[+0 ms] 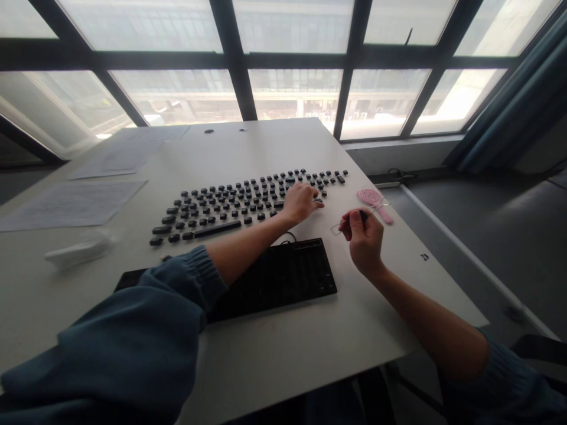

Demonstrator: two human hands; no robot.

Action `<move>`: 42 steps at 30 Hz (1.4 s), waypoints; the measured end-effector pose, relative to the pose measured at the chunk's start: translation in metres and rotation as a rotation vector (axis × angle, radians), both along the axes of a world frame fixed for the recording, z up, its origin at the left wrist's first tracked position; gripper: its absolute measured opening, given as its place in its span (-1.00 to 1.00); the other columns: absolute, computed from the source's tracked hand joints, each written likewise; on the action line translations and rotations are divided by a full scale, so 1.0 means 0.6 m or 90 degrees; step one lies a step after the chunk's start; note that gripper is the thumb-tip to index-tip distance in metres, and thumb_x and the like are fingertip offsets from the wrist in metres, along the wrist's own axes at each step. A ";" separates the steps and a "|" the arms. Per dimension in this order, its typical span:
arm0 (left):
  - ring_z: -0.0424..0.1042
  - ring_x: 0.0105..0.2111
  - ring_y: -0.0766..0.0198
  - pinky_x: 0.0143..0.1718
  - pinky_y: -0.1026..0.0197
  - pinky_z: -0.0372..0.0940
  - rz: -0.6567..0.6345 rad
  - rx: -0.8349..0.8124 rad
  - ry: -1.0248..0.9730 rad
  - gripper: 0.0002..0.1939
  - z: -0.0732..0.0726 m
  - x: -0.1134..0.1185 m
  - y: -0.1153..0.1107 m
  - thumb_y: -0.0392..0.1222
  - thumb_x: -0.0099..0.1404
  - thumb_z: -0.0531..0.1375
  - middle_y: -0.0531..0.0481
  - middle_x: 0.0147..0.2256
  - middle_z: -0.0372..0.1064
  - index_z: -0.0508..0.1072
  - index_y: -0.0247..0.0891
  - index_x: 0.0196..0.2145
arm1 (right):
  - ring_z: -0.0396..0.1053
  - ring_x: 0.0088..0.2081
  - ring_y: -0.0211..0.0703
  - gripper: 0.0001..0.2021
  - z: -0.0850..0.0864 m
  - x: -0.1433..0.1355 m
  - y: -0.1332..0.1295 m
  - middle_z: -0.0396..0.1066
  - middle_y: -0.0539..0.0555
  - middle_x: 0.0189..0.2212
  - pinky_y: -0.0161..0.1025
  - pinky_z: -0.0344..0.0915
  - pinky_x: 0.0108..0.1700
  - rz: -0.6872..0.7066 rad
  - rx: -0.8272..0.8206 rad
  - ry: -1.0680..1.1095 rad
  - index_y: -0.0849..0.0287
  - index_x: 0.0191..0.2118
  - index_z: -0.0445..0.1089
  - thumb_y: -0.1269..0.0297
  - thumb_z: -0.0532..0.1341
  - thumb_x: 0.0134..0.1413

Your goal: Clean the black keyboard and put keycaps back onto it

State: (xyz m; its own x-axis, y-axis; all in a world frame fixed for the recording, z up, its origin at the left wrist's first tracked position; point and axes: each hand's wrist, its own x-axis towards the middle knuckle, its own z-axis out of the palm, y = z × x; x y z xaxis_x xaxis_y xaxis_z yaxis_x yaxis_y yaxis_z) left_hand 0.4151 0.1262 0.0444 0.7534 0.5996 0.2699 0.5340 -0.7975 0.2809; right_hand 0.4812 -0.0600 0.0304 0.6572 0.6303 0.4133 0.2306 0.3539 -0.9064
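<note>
Black keycaps [230,198] stand in spread-out rows on the white table, laid out like a keyboard. My left hand [300,202] reaches over the right end of these rows. Its thumb and fingers close around a black keycap [318,200] at the tabletop. Raised to the right, my right hand [367,241] is closed on a wire keycap puller [335,229] with a black handle, its wire loops sticking out on both sides. In front of the rows lies a black keyboard base [274,277], partly covered by my left forearm and sleeve.
A pink hairbrush [374,200] lies near the table's right edge. On the left are printed paper sheets [66,203] and a crumpled clear plastic piece [80,251]. A cable [289,236] leaves the keyboard base. Large windows stand behind the table [266,144].
</note>
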 end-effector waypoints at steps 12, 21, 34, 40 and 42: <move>0.40 -0.18 0.12 -0.12 0.09 0.31 -0.187 -0.008 -0.038 -0.81 0.059 -0.183 -0.187 -0.06 0.40 0.26 -0.07 -0.23 0.49 0.56 -0.24 -0.20 | 0.27 -0.54 -0.29 -0.62 0.001 -0.008 -0.002 0.34 -0.04 -0.56 -0.35 0.20 -0.54 0.023 0.015 0.028 0.15 -0.35 0.34 -0.09 0.21 0.27; 0.38 -0.15 0.08 -0.13 0.01 0.31 -0.152 -0.021 0.021 -0.72 -0.013 -0.261 -0.279 -0.01 0.25 0.39 -0.04 -0.19 0.47 0.52 -0.19 -0.17 | 0.24 -0.55 -0.29 -0.67 0.016 -0.021 -0.050 0.37 -0.02 -0.53 -0.31 0.21 -0.52 0.375 -0.114 -0.129 0.17 -0.34 0.41 0.00 0.19 0.31; 0.34 -0.17 0.10 -0.15 0.05 0.26 -0.160 -0.036 0.016 -0.79 -0.033 -0.267 -0.271 -0.08 0.29 0.36 -0.01 -0.19 0.45 0.47 -0.18 -0.20 | 0.27 -0.48 -0.26 -0.77 0.011 -0.016 -0.050 0.36 -0.04 -0.52 -0.32 0.25 -0.41 0.515 -0.303 -0.203 0.18 -0.40 0.34 0.20 0.18 0.29; 0.34 -0.18 0.11 -0.16 0.05 0.24 -0.155 -0.034 0.017 -0.79 -0.038 -0.265 -0.270 -0.07 0.30 0.36 0.01 -0.20 0.44 0.47 -0.18 -0.20 | 0.28 -0.47 -0.27 -0.78 0.026 -0.030 -0.059 0.36 -0.04 -0.52 -0.32 0.22 -0.39 0.511 -0.303 -0.280 0.19 -0.41 0.34 0.28 0.18 0.28; 0.33 -0.18 0.11 -0.15 0.05 0.24 -0.153 -0.037 0.017 -0.78 -0.039 -0.264 -0.270 -0.06 0.30 0.36 0.01 -0.20 0.45 0.47 -0.19 -0.18 | 0.30 -0.44 -0.26 -0.82 0.032 -0.034 -0.064 0.39 -0.02 -0.49 -0.32 0.24 -0.33 0.504 -0.280 -0.325 0.20 -0.40 0.35 0.33 0.18 0.27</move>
